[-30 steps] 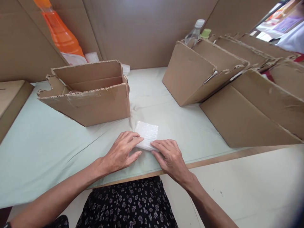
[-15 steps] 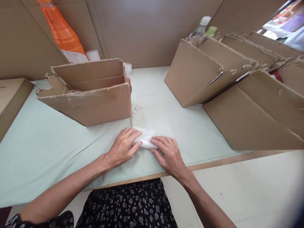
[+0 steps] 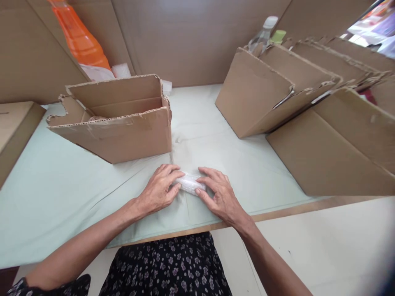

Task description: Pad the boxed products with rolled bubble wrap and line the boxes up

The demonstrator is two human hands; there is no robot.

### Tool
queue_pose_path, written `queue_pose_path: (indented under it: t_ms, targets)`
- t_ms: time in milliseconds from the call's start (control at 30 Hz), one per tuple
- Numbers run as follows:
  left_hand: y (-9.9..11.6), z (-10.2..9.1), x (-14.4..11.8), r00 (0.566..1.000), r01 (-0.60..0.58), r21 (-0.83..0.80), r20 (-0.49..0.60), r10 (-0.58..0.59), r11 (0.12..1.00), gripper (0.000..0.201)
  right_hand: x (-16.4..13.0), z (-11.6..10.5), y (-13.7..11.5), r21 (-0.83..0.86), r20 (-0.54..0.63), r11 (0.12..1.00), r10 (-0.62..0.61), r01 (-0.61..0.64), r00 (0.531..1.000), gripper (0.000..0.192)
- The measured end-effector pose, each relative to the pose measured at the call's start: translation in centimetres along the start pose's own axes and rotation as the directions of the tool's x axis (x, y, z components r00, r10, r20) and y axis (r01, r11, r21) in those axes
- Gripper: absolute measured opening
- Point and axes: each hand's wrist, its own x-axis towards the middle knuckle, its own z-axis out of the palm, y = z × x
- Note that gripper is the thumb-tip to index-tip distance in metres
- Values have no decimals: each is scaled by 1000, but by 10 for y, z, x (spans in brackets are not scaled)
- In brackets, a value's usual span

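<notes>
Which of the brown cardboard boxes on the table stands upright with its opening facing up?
The torn-edged brown cardboard box left of the hands; the boxes on the right lean tilted.

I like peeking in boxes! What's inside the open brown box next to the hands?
Inside the open cardboard box only bare cardboard walls and a pale rounded edge near its left corner show. Its front wall hides the bottom, so anything lying there cannot be seen.

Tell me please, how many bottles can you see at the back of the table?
3: an orange bottle at back left, a clear bottle and a green-capped bottle behind the slanted boxes at right. Others may be hidden.
</notes>
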Motion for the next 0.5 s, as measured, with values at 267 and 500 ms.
queue_pose_path:
  t_ms: [267, 500]
  targets:
    - [-1, -4, 4, 987, -47, 13, 153, 44, 999, 63, 4, 4, -14, 36, 73, 996, -90, 87, 993, 22]
    - [10, -16, -1, 980, -39, -52, 195, 48, 998, 54, -4, -6, -21, 194, -58, 980, -22, 33, 998, 35]
